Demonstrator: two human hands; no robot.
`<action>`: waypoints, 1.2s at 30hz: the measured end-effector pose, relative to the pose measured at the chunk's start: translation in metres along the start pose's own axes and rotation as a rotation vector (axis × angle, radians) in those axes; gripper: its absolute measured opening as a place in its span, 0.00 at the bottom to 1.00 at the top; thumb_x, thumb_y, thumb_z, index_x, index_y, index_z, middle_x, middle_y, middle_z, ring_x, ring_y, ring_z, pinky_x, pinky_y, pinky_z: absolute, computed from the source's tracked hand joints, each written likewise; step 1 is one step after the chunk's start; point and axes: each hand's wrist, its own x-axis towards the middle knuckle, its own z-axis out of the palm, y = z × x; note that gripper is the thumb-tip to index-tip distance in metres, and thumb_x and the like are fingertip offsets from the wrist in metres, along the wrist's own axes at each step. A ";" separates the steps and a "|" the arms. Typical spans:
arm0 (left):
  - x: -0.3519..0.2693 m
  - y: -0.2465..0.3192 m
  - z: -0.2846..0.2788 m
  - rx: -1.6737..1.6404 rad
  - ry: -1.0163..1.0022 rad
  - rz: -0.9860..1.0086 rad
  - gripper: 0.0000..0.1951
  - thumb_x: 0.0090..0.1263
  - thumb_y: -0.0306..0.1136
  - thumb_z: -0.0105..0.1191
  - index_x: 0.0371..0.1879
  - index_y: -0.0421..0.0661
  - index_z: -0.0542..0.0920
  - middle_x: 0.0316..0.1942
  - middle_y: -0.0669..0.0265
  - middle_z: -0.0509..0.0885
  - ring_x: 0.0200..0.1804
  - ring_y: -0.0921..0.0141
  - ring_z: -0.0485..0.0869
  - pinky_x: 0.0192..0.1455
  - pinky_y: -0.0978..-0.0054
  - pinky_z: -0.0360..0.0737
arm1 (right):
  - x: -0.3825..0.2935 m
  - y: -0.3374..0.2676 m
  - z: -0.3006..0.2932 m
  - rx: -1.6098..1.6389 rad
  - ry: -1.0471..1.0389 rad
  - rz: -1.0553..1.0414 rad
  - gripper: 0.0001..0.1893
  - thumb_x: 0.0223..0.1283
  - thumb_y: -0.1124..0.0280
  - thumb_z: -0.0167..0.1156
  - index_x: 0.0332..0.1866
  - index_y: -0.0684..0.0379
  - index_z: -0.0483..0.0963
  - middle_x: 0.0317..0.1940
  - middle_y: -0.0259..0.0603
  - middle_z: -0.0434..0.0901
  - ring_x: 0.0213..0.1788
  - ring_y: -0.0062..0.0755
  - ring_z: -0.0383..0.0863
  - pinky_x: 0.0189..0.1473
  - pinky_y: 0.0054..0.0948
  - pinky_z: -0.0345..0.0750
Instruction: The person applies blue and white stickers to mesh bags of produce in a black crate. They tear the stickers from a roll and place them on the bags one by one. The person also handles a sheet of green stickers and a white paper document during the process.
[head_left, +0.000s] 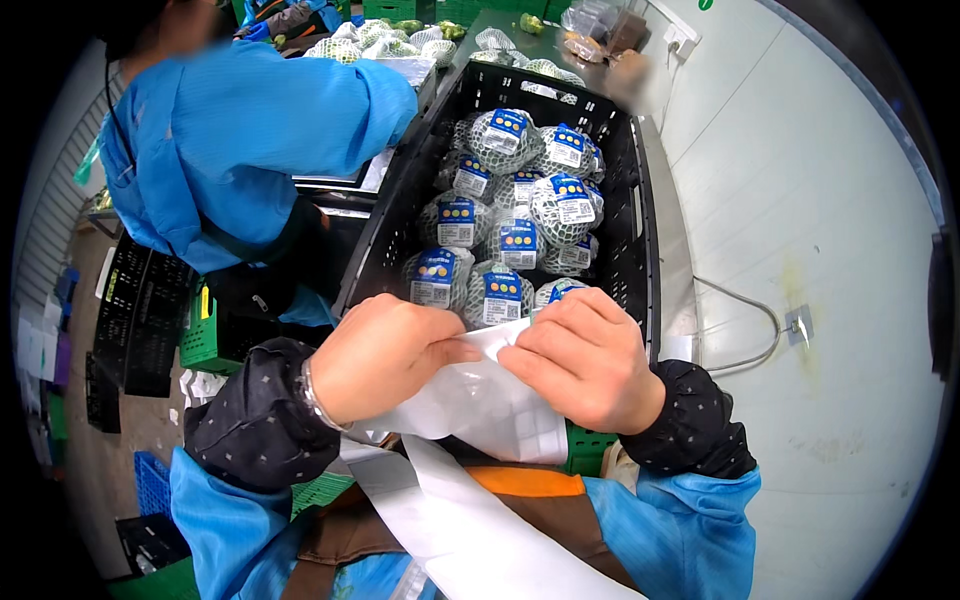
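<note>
Both hands meet in front of my chest at the near end of a black plastic crate (646, 225). My left hand (394, 352) pinches one side of the upper edge of a thin white sheet or bag (480, 409). On the other side, my right hand (581, 360) grips the same edge with curled fingers. The white material hangs below both hands, over a long white strip (480, 517) against my apron. Inside the crate lie several rounded items in white foam nets (517, 238), each bearing a blue and white label. My hands cover the crate's near end.
A co-worker in a blue smock (247, 142) stands close on the left. Broccoli heads in foam nets (382, 41) lie at the back. A pale wall (810, 225) with a cable loop (757, 307) bounds the right. Green crate (214, 322) stands lower left.
</note>
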 end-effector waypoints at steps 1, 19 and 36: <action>-0.001 -0.001 -0.006 -0.022 -0.016 -0.030 0.09 0.60 0.30 0.58 0.23 0.38 0.78 0.19 0.53 0.76 0.23 0.55 0.77 0.25 0.69 0.73 | 0.001 0.006 -0.006 0.251 0.006 0.146 0.05 0.42 0.74 0.62 0.27 0.60 0.76 0.26 0.35 0.74 0.31 0.29 0.74 0.36 0.26 0.73; -0.083 -0.023 -0.050 -0.001 0.174 -0.396 0.12 0.62 0.33 0.59 0.23 0.37 0.77 0.16 0.56 0.75 0.17 0.61 0.75 0.20 0.74 0.68 | -0.052 0.285 0.145 0.188 -0.285 1.432 0.13 0.37 0.65 0.71 0.29 0.62 0.82 0.24 0.43 0.82 0.20 0.33 0.79 0.27 0.31 0.76; -0.050 -0.023 -0.057 -0.001 0.159 -0.491 0.12 0.62 0.34 0.60 0.25 0.37 0.79 0.17 0.56 0.78 0.19 0.60 0.79 0.21 0.74 0.72 | -0.058 0.402 0.163 0.705 0.400 1.608 0.16 0.44 0.79 0.69 0.41 0.58 0.75 0.22 0.29 0.76 0.20 0.16 0.73 0.18 0.18 0.64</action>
